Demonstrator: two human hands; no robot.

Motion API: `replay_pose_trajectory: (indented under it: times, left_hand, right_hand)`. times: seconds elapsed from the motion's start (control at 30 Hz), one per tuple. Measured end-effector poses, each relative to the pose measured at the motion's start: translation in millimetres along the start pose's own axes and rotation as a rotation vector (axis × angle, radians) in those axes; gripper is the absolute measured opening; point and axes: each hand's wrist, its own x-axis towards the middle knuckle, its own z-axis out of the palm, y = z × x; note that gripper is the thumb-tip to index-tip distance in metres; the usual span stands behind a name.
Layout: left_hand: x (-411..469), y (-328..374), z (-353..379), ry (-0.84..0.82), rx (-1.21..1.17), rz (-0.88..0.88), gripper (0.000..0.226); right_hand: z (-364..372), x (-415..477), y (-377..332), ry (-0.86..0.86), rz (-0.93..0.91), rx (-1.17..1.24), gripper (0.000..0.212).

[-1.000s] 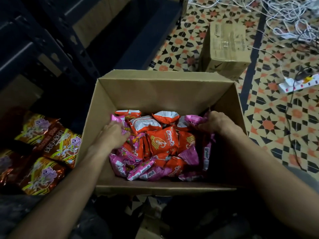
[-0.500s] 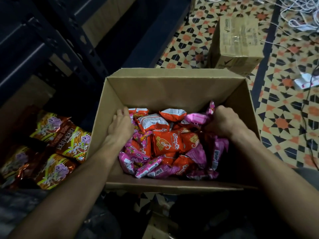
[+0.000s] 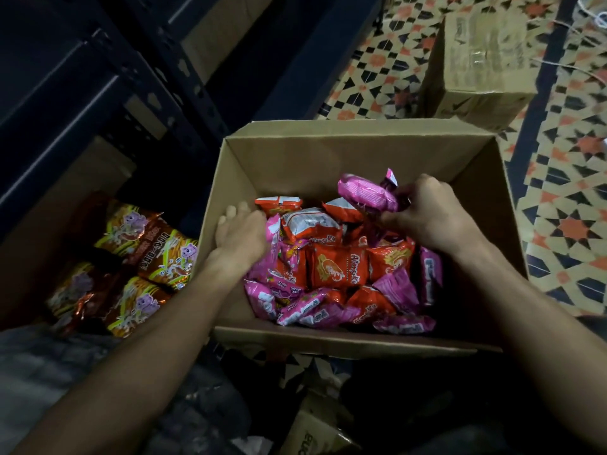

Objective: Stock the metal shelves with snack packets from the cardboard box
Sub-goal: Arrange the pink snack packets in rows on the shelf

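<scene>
Lifted higher, right hand (image 3: 430, 218) pinches crinkly, glossy pink packet (image 3: 364, 193); left hand (image 3: 241, 236) lies flat.

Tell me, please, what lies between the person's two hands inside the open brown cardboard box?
In the head view, piled orange and white foil snack packets lie between the left hand and the right hand, which grips a pink foil packet.

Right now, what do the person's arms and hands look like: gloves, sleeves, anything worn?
The left hand and right hand are bare: no gloves or rings seen. The left forearm and right forearm are uncovered to the frame edge, with no sleeves, watch or wristband in view. The light is dim, so fine marks cannot be told.
</scene>
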Motion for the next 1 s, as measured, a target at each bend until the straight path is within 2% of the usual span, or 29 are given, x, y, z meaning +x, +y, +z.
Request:
replay_pose_trajectory:
  times: [0.07, 0.17, 0.3, 0.47, 0.53, 0.63, 0.7, 0.77, 0.9, 1.0]
  left_hand:
    - [-4.4, -5.6, -8.6, -0.012, -0.192, 0.004, 0.044]
    - [-9.1, -3.5, -12.0, -0.211, -0.522, 0.084, 0.034]
    - [-19.3, 24.2, 4.1, -0.549, -0.572, 0.265, 0.047]
    - [-15.6, 64.3, 21.2, -0.720, -0.677, 0.321, 0.026]
    - [-16.3, 81.7, 23.5, -0.811, -0.735, 0.277, 0.035]
    - [-18.7, 101.8, 29.0, -0.980, -0.894, 0.108, 0.051]
    - [-23.5, 110.5, 38.9, -1.030, -0.992, 0.017, 0.040]
    - [-28.6, 118.2, 48.3, -0.950, -0.915, 0.018, 0.030]
    - [-26.9, 119.9, 48.7, -0.667, -0.454, 0.236, 0.038]
    - [-31.5, 111.3, 41.6, -0.757, -0.150, 0.437, 0.031]
  right_hand:
    - [2.4, 0.8, -2.4, -0.003, -0.025, 0.002, 0.019]
    - [5.4, 0.8, -5.2, -0.011, -0.017, 0.015, 0.021]
    - [5.3, -0.5, -3.8, -0.025, 0.030, 0.035, 0.019]
    - [4.5, -0.8, -3.0, -0.007, 0.040, 0.046, 0.021]
    - [5.5, 0.7, -1.6, -0.018, 0.048, 0.052, 0.021]
    - [7.1, 2.5, 0.8, -0.021, 0.057, 0.047, 0.018]
    - [8.9, 4.1, 2.1, -0.022, 0.066, 0.045, 0.018]
    - [11.0, 5.6, 3.7, -0.030, 0.075, 0.049, 0.020]
    - [13.9, 7.3, 7.5, -0.032, 0.050, 0.027, 0.021]
    - [14.5, 8.1, 10.2, -0.038, 0.052, 0.032, 0.023]
